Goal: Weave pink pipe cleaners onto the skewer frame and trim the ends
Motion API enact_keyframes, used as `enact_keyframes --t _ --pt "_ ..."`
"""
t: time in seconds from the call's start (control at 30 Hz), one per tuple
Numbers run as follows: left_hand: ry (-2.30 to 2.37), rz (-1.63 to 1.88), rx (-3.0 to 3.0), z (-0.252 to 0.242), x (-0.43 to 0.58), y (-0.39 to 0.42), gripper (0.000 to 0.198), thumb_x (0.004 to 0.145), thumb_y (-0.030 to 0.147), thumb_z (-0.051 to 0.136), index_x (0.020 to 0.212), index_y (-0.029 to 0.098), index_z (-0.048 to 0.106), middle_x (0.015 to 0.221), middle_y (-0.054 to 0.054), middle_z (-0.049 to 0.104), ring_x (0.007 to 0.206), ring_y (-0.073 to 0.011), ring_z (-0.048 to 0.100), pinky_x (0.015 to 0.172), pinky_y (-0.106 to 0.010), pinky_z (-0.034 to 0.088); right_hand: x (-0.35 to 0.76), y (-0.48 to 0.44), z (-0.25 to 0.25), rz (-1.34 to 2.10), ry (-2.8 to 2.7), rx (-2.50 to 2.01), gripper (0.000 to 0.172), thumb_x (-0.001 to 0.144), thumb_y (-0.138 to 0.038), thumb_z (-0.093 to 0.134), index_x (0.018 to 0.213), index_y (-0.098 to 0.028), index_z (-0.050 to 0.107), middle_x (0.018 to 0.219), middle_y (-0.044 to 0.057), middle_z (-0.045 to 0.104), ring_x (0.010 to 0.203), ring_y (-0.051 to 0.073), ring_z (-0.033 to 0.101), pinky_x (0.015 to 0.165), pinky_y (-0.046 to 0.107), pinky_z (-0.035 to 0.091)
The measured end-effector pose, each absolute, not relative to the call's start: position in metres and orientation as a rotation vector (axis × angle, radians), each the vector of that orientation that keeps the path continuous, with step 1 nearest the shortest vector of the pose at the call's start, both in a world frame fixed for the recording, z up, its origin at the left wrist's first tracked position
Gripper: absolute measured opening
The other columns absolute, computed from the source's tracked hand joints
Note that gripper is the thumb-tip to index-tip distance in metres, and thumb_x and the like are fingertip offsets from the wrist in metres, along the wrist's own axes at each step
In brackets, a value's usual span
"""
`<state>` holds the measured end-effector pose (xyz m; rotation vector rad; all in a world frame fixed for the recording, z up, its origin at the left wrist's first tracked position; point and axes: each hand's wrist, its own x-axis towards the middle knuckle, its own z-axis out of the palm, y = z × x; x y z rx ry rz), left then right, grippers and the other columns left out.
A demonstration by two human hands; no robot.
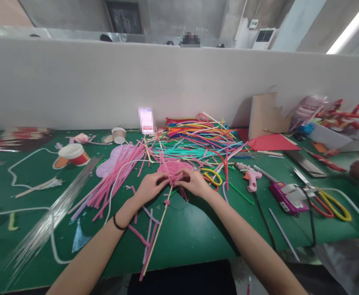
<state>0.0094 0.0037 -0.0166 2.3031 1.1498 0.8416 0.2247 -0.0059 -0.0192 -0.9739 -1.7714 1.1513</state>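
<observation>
Pink fuzzy piece (181, 165) sits between the left hand (151, 185) and right hand (195, 183), fingertips pinching its near edge. Seemingly already shaped, it meets a thin stick (156, 233) below the hands; whether fastened cannot be told. Loose pink stems (118, 180) lie left, unused.

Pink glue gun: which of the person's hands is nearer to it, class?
Right. The right hand is left of the glue gun, not touching it; the left hand is farther left.

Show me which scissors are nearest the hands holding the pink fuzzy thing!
The scissors just beside the right hand; the other pair lies farther right, by the purple power strip.
</observation>
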Motion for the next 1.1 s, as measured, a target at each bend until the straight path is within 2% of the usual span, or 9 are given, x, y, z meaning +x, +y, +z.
enact_keyframes --t 0.1,0.2,0.27,0.37,0.47,0.73,0.83,1.0,1.1 --pt "1.163 0.859 2.319 -0.016 0.01 0.003 0.02 0.09 0.034 0.053 0.089 0.023 0.07 0.095 -0.004 0.075 0.088 -0.0214 0.069 0.081 -0.032 0.051 0.226 -0.003 -0.025 1.226 -1.711 -0.919 0.034 0.079 -0.026 0.069 0.111 -0.022 0.058 0.089 0.003 0.075 0.088 0.021 0.072 0.085 0.039 0.055" --pt "1.158 0.87 2.334 -0.016 0.011 0.002 0.021 0.089 0.034 0.053 0.087 0.022 0.07 0.094 -0.004 0.075 0.087 -0.0214 0.069 0.081 -0.031 0.051 0.228 -0.002 -0.024 1.204 -1.773 -0.914 0.025 0.083 -0.025 0.065 0.107 -0.021 0.063 0.097 0.005 0.075 0.091 0.021 0.071 0.084 0.039 0.055" --pt "1.155 0.86 2.319 -0.016 0.01 0.002 0.022 0.09 0.035 0.053 0.087 0.022 0.07 0.093 -0.004 0.075 0.087 -0.021 0.069 0.081 -0.031 0.051 0.231 -0.003 -0.019 1.031 -1.919 -0.956 0.019 0.084 -0.02 0.063 0.102 -0.021 0.068 0.099 0.006 0.074 0.093 0.021 0.069 0.087 0.04 0.052" --pt "1.197 0.849 2.273 -0.017 0.009 0.003 0.023 0.089 0.036 0.054 0.086 0.021 0.07 0.093 -0.004 0.075 0.087 -0.0209 0.07 0.083 -0.031 0.05 0.24 -0.005 -0.008 0.65 -2.127 -1.038 0.025 0.083 -0.01 0.06 0.1 -0.023 0.072 0.104 0.005 0.071 0.102 0.021 0.061 0.097 0.043 0.042" --pt "1.215 0.84 2.232 -0.017 0.009 0.004 0.021 0.088 0.035 0.055 0.085 0.021 0.071 0.094 -0.003 0.075 0.09 -0.0208 0.069 0.085 -0.03 0.049 0.25 -0.006 -0.003 0.497 -2.245 -1.131 0.028 0.08 -0.008 0.063 0.099 -0.026 0.075 0.104 0.005 0.067 0.105 0.023 0.053 0.099 0.044 0.036" --pt "1.213 0.847 2.199 -0.019 0.01 0.006 0.022 0.087 0.037 0.055 0.084 0.021 0.071 0.093 -0.003 0.075 0.087 -0.0209 0.069 0.083 -0.03 0.049 0.251 -0.006 -0.002 0.573 -2.381 -1.125 0.015 0.08 -0.031 0.073 0.095 -0.03 0.076 0.095 0.002 0.069 0.096 0.02 0.056 0.095 0.039 0.034" --pt "1.216 0.854 2.214 -0.02 0.01 0.005 0.023 0.088 0.038 0.055 0.085 0.021 0.07 0.092 -0.003 0.075 0.085 -0.0208 0.069 0.081 -0.03 0.05 0.244 -0.007 -0.003 0.51 -2.335 -1.12 0.01 0.083 -0.033 0.07 0.09 -0.029 0.077 0.091 0.002 0.071 0.095 0.02 0.058 0.095 0.039 0.035" --pt "1.206 0.849 2.319 -0.02 0.011 0.004 0.018 0.089 0.032 0.054 0.085 0.021 0.069 0.092 -0.004 0.074 0.086 -0.0204 0.068 0.082 -0.03 0.048 0.233 -0.009 -0.008 0.596 -2.241 -0.991 0.013 0.087 -0.03 0.064 0.09 -0.024 0.075 0.092 0.002 0.073 0.086 0.017 0.064 0.081 0.029 0.044" --pt "1.173 0.843 2.368 -0.019 0.012 0.002 0.018 0.09 0.029 0.052 0.087 0.021 0.067 0.091 -0.005 0.073 0.085 -0.02 0.067 0.079 -0.029 0.049 0.227 -0.012 -0.01 0.608 -2.258 -0.916 0.014 0.088 -0.028 0.062 0.09 -0.023 0.074 0.094 0.003 0.073 0.088 0.017 0.065 0.081 0.027 0.046"
